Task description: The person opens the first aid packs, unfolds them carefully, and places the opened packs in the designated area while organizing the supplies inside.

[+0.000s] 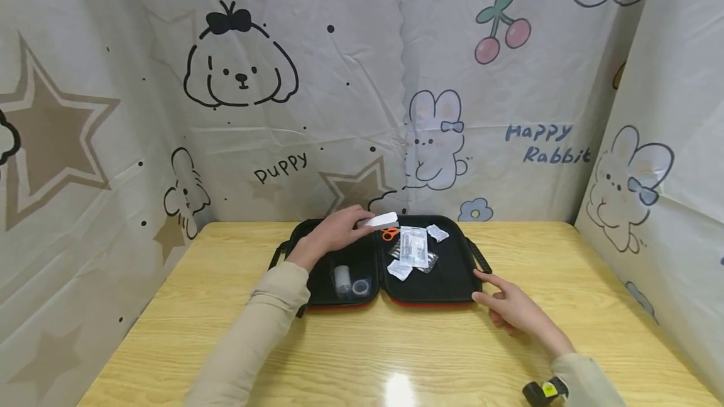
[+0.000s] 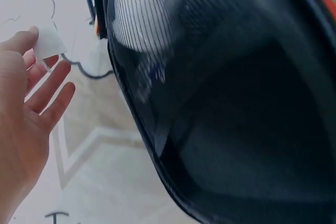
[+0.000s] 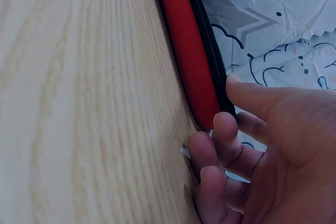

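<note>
A black zip case with a red outside [image 1: 435,304] lies spread open on the table. My left hand [image 1: 338,231] is above its left half and pinches a small white packet [image 1: 380,221] between thumb and fingers; in the left wrist view the other fingers extend away from the packet [image 2: 50,43]. My right hand [image 1: 511,309] holds the case's front right corner, thumb and fingertips against the zip edge [image 3: 210,51]. The right half holds orange-handled scissors [image 1: 389,234], a printed packet [image 1: 414,247] and white sachets [image 1: 400,269]. A white roll [image 1: 342,280] sits in the left half.
Beside the white roll lies a ring-shaped roll [image 1: 361,287] in clear wrapping. A black strap handle [image 1: 479,256] sticks out from the case's right side. Printed cloth [image 1: 351,80] hangs behind and beside the wooden table [image 1: 351,350].
</note>
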`<state>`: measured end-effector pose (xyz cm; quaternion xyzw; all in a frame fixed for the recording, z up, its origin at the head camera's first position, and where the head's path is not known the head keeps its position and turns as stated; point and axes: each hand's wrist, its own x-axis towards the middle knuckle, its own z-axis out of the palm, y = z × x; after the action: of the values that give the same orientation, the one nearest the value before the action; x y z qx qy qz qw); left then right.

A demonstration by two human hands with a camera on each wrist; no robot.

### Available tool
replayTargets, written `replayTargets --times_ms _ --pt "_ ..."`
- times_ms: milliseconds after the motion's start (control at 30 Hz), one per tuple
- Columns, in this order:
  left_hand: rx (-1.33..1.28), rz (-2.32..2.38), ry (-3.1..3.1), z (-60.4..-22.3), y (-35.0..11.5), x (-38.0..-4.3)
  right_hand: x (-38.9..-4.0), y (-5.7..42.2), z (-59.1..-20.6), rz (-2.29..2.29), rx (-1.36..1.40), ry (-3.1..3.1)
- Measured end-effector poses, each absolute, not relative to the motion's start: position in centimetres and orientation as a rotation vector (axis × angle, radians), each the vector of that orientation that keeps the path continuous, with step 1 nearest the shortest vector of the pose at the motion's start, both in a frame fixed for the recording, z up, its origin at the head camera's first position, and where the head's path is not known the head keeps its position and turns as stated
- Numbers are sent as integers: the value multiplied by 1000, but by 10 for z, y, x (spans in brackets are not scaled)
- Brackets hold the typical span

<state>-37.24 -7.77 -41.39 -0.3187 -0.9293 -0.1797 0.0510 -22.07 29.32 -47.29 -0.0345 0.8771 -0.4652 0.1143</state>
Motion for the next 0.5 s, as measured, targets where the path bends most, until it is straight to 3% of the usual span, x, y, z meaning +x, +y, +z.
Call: replayTargets --times_ms 500 --pt "-968 -739 -2657 -414 -149 -359 -220 293 -472 -1370 -113 2563"
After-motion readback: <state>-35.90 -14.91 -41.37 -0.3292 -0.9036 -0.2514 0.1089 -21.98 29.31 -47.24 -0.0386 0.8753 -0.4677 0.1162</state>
